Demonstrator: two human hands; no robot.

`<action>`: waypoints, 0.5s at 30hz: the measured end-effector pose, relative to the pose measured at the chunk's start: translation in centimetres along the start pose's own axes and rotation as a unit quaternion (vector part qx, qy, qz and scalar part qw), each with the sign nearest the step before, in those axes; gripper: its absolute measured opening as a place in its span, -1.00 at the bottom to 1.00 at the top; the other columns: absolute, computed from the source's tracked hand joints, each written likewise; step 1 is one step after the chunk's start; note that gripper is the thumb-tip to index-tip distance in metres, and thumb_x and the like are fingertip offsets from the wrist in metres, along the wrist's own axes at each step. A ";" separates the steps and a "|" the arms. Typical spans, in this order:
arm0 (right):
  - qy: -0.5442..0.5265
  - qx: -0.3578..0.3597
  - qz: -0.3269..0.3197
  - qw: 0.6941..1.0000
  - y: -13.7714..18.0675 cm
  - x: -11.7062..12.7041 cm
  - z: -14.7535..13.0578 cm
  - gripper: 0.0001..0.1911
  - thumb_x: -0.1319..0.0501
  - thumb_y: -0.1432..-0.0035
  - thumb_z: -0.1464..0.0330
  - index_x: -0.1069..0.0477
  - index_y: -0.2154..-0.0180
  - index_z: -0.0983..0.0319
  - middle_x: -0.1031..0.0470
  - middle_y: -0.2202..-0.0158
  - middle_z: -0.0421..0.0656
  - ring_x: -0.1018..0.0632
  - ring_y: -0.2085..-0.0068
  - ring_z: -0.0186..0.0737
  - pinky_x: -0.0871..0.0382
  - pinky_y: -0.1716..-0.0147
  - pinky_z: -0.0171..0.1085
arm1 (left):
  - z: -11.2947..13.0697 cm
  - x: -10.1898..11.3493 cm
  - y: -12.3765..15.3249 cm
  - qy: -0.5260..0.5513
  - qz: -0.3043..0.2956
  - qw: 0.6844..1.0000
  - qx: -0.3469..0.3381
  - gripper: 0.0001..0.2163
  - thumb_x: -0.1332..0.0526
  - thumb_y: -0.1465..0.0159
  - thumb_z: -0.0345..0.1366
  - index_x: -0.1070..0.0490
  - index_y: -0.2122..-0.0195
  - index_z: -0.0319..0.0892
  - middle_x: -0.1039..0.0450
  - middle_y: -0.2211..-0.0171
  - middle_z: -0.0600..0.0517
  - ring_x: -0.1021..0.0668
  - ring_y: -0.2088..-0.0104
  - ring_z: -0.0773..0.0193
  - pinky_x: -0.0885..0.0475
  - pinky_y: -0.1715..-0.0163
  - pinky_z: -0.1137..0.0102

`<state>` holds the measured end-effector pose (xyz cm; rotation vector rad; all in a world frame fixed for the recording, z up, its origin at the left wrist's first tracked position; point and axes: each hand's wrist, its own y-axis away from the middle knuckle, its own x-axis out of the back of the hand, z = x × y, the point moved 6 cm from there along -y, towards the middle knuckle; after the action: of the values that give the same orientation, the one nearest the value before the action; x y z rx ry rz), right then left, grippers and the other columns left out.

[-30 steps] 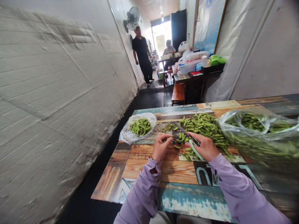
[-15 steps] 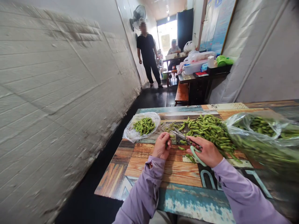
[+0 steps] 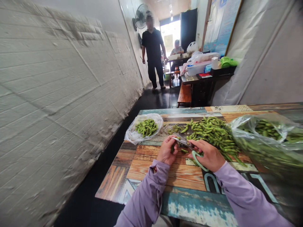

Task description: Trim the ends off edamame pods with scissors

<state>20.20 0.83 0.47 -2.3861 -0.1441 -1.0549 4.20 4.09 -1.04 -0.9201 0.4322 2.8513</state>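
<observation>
Edamame pod (image 3: 172, 148) is pinched in curled left hand (image 3: 166, 152) | scissors (image 3: 183, 142) are gripped by curled right hand (image 3: 208, 155), blades now brought to left fingertips | black-clad person (image 3: 154, 49) is seen nearer

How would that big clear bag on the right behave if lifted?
The bag would probably sag, its plastic being thin and crumpled. It may feel fairly heavy, with so many green pods inside. It looks open on top, so pods could spill.

White brick-patterned wall (image 3: 71, 82) rising left; dark floor (image 3: 152, 101) gleaming; wall-mounted fan (image 3: 140, 17) hanging high; wooden bench (image 3: 185, 93) standing ahead; far doorway (image 3: 174, 30) glowing.
</observation>
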 end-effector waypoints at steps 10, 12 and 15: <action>-0.001 -0.015 -0.001 1.000 0.0 0.3 0.3 -0.48 -0.26 -0.04 0.21 -0.31 -0.06 0.12 -0.43 0.26 -0.15 -0.46 0.38 -0.27 -0.42 0.30 -0.24 | 0.2 -1.0 0.5 -0.086 -0.042 0.995 -0.019 -0.63 -0.38 0.05 -0.12 -0.33 0.31 -0.20 -0.40 0.48 0.11 -0.28 0.66 0.54 0.06 0.74 0.59; -0.005 -0.016 -0.001 1.000 -0.1 0.4 0.2 -0.47 -0.27 -0.03 0.20 -0.31 -0.07 0.13 -0.43 0.26 -0.15 -0.46 0.37 -0.26 -0.43 0.30 -0.24 | 0.3 -1.2 0.6 -0.098 -0.054 0.993 -0.029 -0.65 -0.37 0.02 -0.12 -0.33 0.33 -0.21 -0.40 0.49 0.10 -0.29 0.66 0.53 0.03 0.73 0.60; -0.012 -0.011 -0.007 1.000 -0.1 0.4 0.1 -0.45 -0.27 -0.03 0.17 -0.30 -0.08 0.11 -0.43 0.25 -0.14 -0.47 0.35 -0.25 -0.43 0.29 -0.24 | 0.3 -1.3 0.6 -0.108 -0.065 0.991 -0.040 -0.68 -0.35 -0.01 -0.13 -0.34 0.34 -0.22 -0.41 0.49 0.09 -0.30 0.64 0.52 -0.01 0.71 0.60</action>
<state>20.47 0.94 0.77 -2.4219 -0.1591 -1.0387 5.02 3.61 0.09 -0.6145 0.2275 2.8227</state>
